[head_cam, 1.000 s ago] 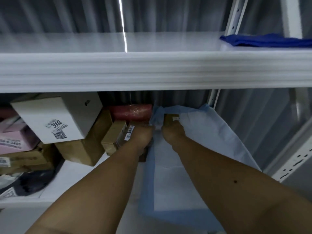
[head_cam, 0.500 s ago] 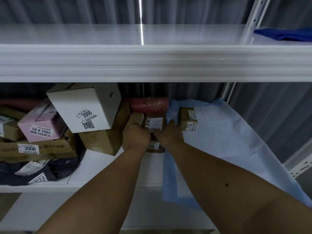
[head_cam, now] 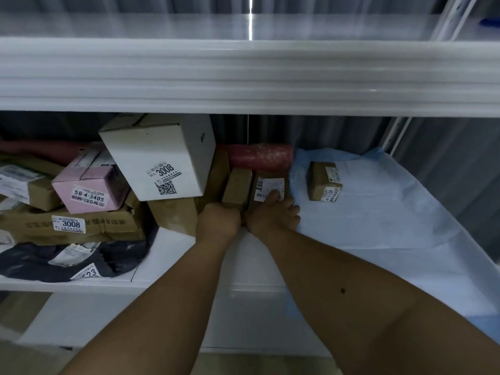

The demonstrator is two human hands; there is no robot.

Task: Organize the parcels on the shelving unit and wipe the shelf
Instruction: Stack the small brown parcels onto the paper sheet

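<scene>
Head view: 2 small brown parcels at mid-shelf are gripped, the plain one (head_cam: 237, 186) by the left hand (head_cam: 217, 221), the labelled one (head_cam: 269, 189) by the right hand (head_cam: 272, 216), and the leaning white box (head_cam: 162, 158) just left could be toppled if jostled.

A parcel storage or pickup room is indicated: a white metal shelving unit (head_cam: 243, 77) is stacked with a white cardboard box (head_cam: 159, 155) labelled 3008 and a pink carton (head_cam: 92, 185) labelled 58-4-3405.
</scene>
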